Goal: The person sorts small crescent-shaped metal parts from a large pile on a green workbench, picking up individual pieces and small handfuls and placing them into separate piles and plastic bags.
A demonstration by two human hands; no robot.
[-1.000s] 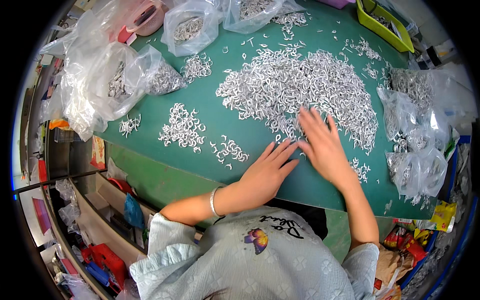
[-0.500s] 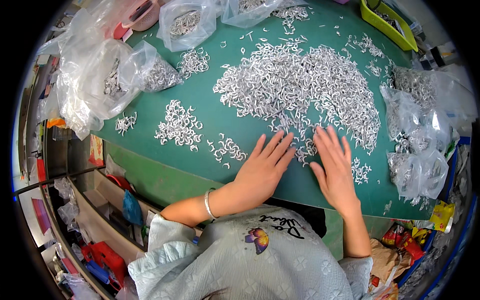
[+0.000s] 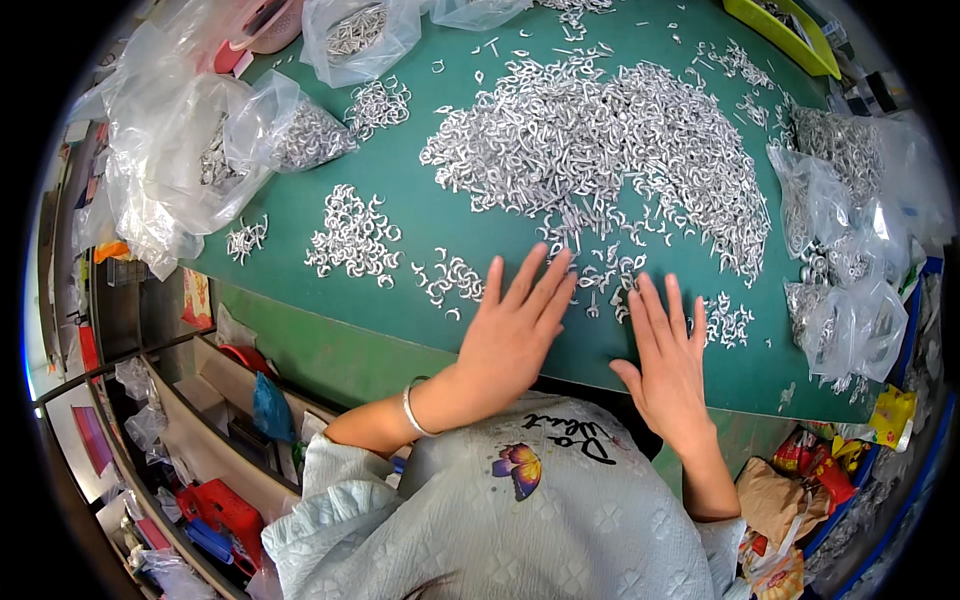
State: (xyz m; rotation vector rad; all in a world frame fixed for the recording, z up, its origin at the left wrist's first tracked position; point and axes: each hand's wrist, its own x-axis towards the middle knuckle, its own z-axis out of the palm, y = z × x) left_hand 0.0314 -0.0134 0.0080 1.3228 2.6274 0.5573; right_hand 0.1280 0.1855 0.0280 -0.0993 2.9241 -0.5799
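My left hand [image 3: 510,335] lies open, palm down, at the near side of the green table, its fingers spread. Its fingertips are beside a small scatter of silvery metal parts [image 3: 610,270]. To the right of that scatter is my right hand [image 3: 665,370], also open and palm down, thumb apart. Beyond both hands spreads a large heap of small silvery metal pieces [image 3: 600,140], with curved bits and pin-like bits mixed. Crescent-shaped pieces form a small group [image 3: 450,278] left of my left hand. Similar curved pieces [image 3: 727,322] lie just right of my right fingers.
A bigger pile of crescents [image 3: 352,238] lies farther left on the green tabletop [image 3: 400,330]. Clear plastic bags of metal parts [image 3: 310,140] stand at the left, and more bags [image 3: 850,250] line the right edge. A yellow-green basket [image 3: 785,35] sits at the far right.
My left hand has shifted left and my right hand has drawn back toward me, away from the heap. More of the loose parts between them now show. The view has shifted slightly.
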